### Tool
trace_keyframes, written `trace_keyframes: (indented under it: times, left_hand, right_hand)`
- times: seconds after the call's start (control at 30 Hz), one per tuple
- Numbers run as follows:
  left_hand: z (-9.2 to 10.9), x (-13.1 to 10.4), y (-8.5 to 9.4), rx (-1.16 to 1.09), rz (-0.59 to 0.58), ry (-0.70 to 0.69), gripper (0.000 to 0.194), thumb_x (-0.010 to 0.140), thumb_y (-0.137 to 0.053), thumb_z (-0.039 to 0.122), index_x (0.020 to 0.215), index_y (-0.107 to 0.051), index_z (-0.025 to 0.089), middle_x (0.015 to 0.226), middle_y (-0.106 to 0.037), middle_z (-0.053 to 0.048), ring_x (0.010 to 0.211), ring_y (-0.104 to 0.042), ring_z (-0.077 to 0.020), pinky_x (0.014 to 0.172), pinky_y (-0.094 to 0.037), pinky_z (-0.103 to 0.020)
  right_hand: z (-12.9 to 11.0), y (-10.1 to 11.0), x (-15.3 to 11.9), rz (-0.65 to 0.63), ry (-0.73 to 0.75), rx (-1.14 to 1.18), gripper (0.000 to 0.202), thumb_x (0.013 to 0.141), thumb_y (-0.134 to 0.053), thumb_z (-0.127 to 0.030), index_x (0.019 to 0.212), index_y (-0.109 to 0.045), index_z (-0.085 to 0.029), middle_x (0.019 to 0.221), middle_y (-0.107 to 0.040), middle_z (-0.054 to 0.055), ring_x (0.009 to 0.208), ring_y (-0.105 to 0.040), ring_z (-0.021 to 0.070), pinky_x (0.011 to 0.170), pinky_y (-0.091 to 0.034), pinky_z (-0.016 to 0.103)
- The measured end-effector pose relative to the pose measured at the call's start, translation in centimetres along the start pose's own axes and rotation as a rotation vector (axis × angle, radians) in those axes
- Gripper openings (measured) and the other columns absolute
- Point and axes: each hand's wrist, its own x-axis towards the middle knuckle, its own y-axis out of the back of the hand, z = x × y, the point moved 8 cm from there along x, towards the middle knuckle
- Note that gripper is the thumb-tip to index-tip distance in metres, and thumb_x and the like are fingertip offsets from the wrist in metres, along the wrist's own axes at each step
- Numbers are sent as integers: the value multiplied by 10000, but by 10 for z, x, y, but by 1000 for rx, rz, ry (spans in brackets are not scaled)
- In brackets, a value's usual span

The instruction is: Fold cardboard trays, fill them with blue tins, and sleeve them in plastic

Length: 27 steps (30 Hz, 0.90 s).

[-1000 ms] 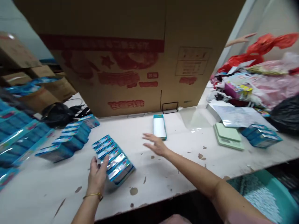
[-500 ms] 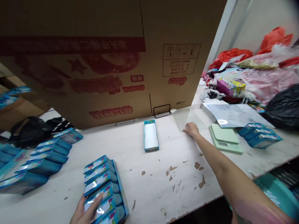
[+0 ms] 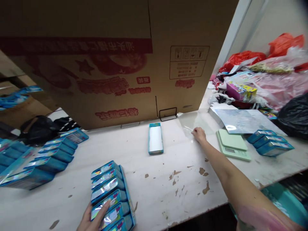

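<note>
At the lower left of the head view, my left hand (image 3: 96, 215) is wrapped round a blue tray of several small blue packs (image 3: 112, 192). Right of centre, my right hand (image 3: 199, 133) pinches the near edge of a clear plastic sheet (image 3: 189, 121) lying on the white table. Between the hands stands a small blue open box (image 3: 155, 139) with a white inside. My right forearm reaches in from the lower right.
A large cardboard carton (image 3: 120, 64) stands at the back. Several blue packs (image 3: 51, 163) lie at the left. To the right are a pale green scale (image 3: 233, 144), blue boxes (image 3: 269, 142), papers and plastic bags (image 3: 276, 83).
My right hand has closed on the sheet's edge, which is now lifted and wrinkled. The view has shifted slightly. My left hand keeps its hold on the tray.
</note>
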Motion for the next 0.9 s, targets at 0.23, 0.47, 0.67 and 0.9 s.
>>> trace_keyframes:
  times: [0.23, 0.47, 0.67, 0.9]
  left_hand:
    - [53, -40, 16, 288, 335, -600, 700, 546, -645, 489, 1171, -443, 247, 1236, -465, -90, 1112, -454, -304, 847, -457, -430]
    - [78, -74, -67, 167, -125, -831, 877, 607, -632, 451, 1328, -168, 265, 1211, -442, -111, 884, -574, -208, 673, -523, -343]
    - [87, -89, -35, 502, 218, -1223, 382, 718, -524, 434, 1051, -556, 250, 945, -571, -46, 780, -559, -184, 735, -475, -324]
    - [77, -116, -7, 765, 491, -1511, 317, 773, -473, 314, 1052, -561, 192, 1114, -517, -104, 953, -516, -236, 882, -382, -377]
  right_hand:
    - [-54, 49, -19, 76, 58, 109, 337, 810, -323, -259, 738, -618, -113, 680, -609, 83, 653, -549, 183, 584, -376, 266]
    - [-261, 43, -228, -60, 1024, 209, 252, 858, -388, -334, 743, -560, -190, 699, -624, 15, 663, -562, 122, 597, -390, 216]
    - [-304, 45, -299, -20, 1155, 72, 319, 871, -343, -421, 758, -535, -193, 665, -633, -2, 592, -584, 127, 468, -341, 221]
    - [-316, 52, -348, -30, 1379, -69, 335, 861, -347, -440, 760, -537, -182, 635, -626, 22, 594, -588, 163, 459, -383, 245]
